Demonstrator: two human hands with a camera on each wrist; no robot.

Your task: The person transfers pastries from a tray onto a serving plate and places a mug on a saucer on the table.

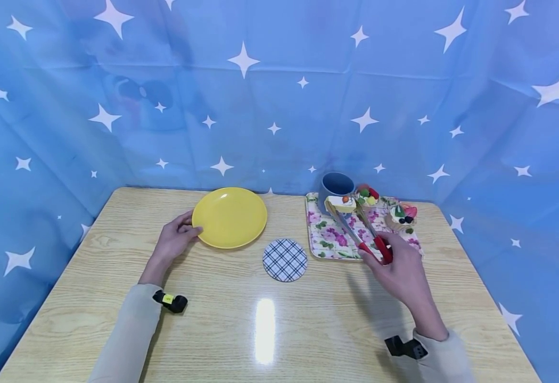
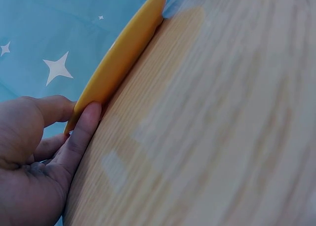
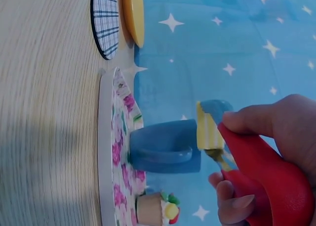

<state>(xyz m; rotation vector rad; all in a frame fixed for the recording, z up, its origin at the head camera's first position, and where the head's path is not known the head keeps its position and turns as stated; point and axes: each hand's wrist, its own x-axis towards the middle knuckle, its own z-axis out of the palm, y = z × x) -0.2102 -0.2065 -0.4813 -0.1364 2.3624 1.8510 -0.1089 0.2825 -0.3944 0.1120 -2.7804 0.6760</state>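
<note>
Over tray (image 1: pixel 326 242) | right fingers (image 3: pixel 256 118) grip tongs (image 3: pixel 266 171) pinching cake (image 1: pixel 339 206) | left fingers (image 2: pixel 85 126) pinch plate (image 1: pixel 229 217)

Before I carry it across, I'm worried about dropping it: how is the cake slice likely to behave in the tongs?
The cake slice is probably fairly firm: its sides look straight in the tongs. It looks smaller than the blue mug, so it is likely light. Held only near their tips, it may twist or slip.

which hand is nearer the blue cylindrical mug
Right. The right hand is in front and right of the mug; the left hand is well left of it, pinching the round yellow plate.
</note>
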